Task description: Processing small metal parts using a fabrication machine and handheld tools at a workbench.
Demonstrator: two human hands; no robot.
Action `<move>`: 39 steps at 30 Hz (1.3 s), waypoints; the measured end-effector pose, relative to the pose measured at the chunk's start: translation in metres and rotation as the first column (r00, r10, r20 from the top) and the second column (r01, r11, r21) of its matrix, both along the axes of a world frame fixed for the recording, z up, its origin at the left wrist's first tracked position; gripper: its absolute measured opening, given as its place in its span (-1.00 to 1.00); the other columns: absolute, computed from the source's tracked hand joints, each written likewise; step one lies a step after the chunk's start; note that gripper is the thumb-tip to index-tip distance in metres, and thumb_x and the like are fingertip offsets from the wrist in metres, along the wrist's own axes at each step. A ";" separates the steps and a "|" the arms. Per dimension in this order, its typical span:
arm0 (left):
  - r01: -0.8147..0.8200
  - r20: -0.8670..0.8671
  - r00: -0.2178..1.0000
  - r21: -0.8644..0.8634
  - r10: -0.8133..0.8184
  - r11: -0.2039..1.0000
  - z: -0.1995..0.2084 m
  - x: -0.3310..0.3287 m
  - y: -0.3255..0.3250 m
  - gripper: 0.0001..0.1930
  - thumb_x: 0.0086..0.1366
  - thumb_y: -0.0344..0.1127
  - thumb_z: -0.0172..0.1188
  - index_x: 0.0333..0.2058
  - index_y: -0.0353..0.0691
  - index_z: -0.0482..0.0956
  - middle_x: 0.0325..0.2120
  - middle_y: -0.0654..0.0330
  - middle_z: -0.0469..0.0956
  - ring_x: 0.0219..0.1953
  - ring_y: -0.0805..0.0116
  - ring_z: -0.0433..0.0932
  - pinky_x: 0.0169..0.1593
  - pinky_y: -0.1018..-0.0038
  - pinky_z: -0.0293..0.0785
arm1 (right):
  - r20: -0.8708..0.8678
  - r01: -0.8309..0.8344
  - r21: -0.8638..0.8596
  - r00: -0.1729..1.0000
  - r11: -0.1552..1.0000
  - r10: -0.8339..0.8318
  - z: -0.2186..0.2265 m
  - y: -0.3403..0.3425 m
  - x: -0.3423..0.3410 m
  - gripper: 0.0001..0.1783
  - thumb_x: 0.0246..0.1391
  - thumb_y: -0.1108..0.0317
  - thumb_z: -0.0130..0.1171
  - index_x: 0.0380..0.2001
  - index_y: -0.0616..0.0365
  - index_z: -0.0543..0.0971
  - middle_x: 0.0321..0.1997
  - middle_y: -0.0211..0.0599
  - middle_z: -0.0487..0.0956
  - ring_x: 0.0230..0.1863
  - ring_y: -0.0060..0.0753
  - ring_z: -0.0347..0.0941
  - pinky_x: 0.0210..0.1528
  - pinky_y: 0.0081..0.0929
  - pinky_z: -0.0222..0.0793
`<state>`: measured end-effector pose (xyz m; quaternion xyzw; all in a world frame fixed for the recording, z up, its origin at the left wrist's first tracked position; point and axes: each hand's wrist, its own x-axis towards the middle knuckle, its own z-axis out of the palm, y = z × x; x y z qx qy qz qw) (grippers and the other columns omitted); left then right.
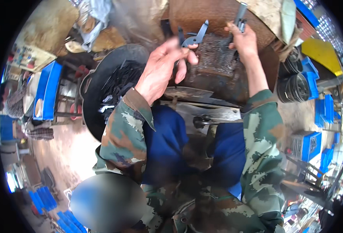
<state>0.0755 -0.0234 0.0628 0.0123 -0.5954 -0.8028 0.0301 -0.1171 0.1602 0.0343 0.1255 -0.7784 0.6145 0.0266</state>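
Camo jacket (262, 147) is filling the foreground, round black pan (134, 52) sitting off left. By a rough block (217, 52), right hand (247, 42) is gripping a grey metal bar (240, 12), left hand (161, 64) is pinching a forked grey piece (198, 38) at the block's left edge. Guessing it's being positioned; next move's probably calling for a steady pinch.
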 end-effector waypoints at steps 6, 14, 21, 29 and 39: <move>-0.025 -0.070 0.997 0.062 0.029 0.998 0.028 -0.060 0.028 -0.72 0.37 -0.45 -0.12 0.00 -0.37 0.41 -0.31 0.10 0.59 -0.55 0.48 0.40 -0.43 0.50 0.37 | -0.024 0.010 0.009 1.000 1.000 -0.010 0.002 -0.001 -0.002 -0.68 0.16 0.15 0.26 -0.18 0.18 0.57 -0.33 -0.41 0.67 -0.60 -0.60 0.44 -0.61 -0.57 0.38; -0.158 -0.068 0.982 0.197 0.174 0.968 0.000 -0.094 0.028 -0.76 0.26 -0.49 -0.05 -0.10 -0.31 0.44 -0.39 0.08 0.57 -0.60 0.49 0.33 -0.43 0.48 0.30 | -0.039 0.028 0.048 0.999 0.998 -0.026 0.003 0.003 0.001 -0.68 0.15 0.15 0.25 -0.25 0.21 0.57 -0.39 -0.37 0.66 -0.69 -0.55 0.45 -0.58 -0.47 0.42; -0.219 -0.007 0.975 0.185 0.224 0.958 -0.024 -0.097 0.021 -0.85 0.33 -0.38 0.06 -0.19 -0.30 0.50 -0.53 0.19 0.50 -0.73 0.60 0.15 -0.59 0.58 0.09 | -0.035 0.014 0.012 0.999 1.000 -0.013 -0.002 0.005 -0.007 -0.64 0.14 0.12 0.28 -0.20 0.21 0.58 -0.35 -0.39 0.67 -0.71 -0.58 0.41 -0.62 -0.53 0.39; -0.286 -0.030 0.957 0.065 0.288 0.956 -0.026 -0.095 0.025 -0.69 0.27 -0.48 -0.08 -0.04 -0.34 0.51 -0.49 0.19 0.53 -0.69 0.63 0.18 -0.61 0.61 0.08 | -0.035 -0.006 -0.009 0.999 1.000 0.006 0.000 0.004 -0.003 -0.63 0.15 0.13 0.27 -0.12 0.18 0.58 -0.31 -0.41 0.67 -0.67 -0.61 0.41 -0.63 -0.60 0.38; -0.436 -0.468 0.846 -0.331 0.256 0.837 -0.067 -0.112 0.025 -0.67 0.32 -0.38 0.05 0.04 -0.29 0.54 -0.37 0.30 0.55 -0.39 0.59 0.46 -0.27 0.60 0.43 | 0.018 0.001 0.044 1.000 0.999 -0.002 -0.012 0.010 -0.015 -0.68 0.14 0.15 0.26 -0.16 0.15 0.61 -0.36 -0.38 0.68 -0.63 -0.66 0.42 -0.61 -0.66 0.35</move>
